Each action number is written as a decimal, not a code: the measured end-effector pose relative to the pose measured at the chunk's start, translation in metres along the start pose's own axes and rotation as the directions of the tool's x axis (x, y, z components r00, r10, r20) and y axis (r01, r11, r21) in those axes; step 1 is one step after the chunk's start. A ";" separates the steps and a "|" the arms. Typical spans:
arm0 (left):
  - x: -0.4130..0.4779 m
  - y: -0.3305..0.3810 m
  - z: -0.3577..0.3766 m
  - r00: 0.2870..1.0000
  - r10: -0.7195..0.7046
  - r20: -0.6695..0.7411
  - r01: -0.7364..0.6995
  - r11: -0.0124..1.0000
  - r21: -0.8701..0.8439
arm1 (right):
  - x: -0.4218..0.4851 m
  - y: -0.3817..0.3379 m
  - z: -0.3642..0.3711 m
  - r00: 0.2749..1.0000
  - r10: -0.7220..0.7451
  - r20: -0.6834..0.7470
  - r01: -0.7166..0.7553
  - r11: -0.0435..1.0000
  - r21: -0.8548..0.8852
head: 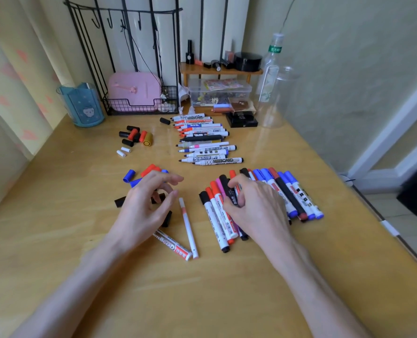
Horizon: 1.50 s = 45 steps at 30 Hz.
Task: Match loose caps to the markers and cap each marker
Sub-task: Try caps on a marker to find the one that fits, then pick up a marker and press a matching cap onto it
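1. The left hand (144,208) hovers over the table (202,301) with its fingers loosely curled and spread. It grips nothing, and the thumb and forefinger tips stand apart.
2. Just beyond the left fingertips lie blue and red caps (141,175). Black caps (120,201) lie under the palm and beside the thumb.
3. On the thumb side of the left hand lies a thin white marker (187,228), uncapped, with its tip pointing away from the person. A whiteboard marker (175,246) runs out from under the left wrist and meets the thin one at their near ends.
4. The right hand (253,206) lies on the heap of capped markers (290,193). Its fingers are bent round a black-capped marker (224,182) in the heap, with the thumb on that marker's near side.
5. The heap fans out to both sides of the right fingers. Its outermost pens lie near the table's right edge, with a band of bare wood between them and it.
6. Well beyond both sets of fingertips lies a row of uncapped markers (202,140), tips pointing left. To the left of the row are a cluster of black, red and yellow caps (135,136) and two white caps (123,151).
7. A strip of bare wood shows between the two thumbs, and a broad stretch of it lies behind both wrists, toward the person.
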<state>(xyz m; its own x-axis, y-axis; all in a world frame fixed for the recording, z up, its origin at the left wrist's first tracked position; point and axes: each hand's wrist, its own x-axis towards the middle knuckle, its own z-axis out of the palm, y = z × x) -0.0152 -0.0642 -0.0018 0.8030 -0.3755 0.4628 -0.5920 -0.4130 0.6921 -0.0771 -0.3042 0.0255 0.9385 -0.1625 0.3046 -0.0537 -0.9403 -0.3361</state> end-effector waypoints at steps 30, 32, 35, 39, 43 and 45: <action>0.005 -0.014 -0.030 0.992 -0.046 -0.121 0.060 0.991 0.117 | 0.124 -0.017 0.029 0.966 -0.074 0.247 0.081 0.996 -0.021; 0.008 -0.015 -0.038 0.987 -0.059 -0.150 0.077 0.990 0.122 | 0.129 -0.012 0.032 0.967 -0.063 0.248 0.070 0.997 -0.020; 0.010 -0.021 -0.047 0.985 -0.064 -0.161 0.091 0.982 0.164 | 0.133 -0.007 0.032 0.964 -0.066 0.257 0.071 0.997 -0.010; 0.006 -0.033 -0.045 0.990 -0.122 -0.069 0.134 0.969 0.210 | 0.136 -0.007 0.032 0.964 -0.055 0.258 0.074 0.995 -0.064; 0.001 -0.043 -0.034 0.996 -0.063 0.061 0.035 0.921 0.389 | 0.137 -0.010 0.034 0.956 -0.060 0.285 0.082 0.995 -0.063; 0.001 -0.045 -0.031 0.997 -0.033 0.074 -0.004 0.894 0.449 | 0.136 -0.012 0.035 0.949 -0.080 0.305 0.100 0.994 -0.048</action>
<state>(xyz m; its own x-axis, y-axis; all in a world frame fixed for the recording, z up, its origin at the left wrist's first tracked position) 0.0144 -0.0199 -0.0151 0.8150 -0.4222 0.3969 -0.5627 -0.7400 0.3685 0.0627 -0.3049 0.0400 0.9989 0.0123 0.0446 0.0235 -0.9651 -0.2607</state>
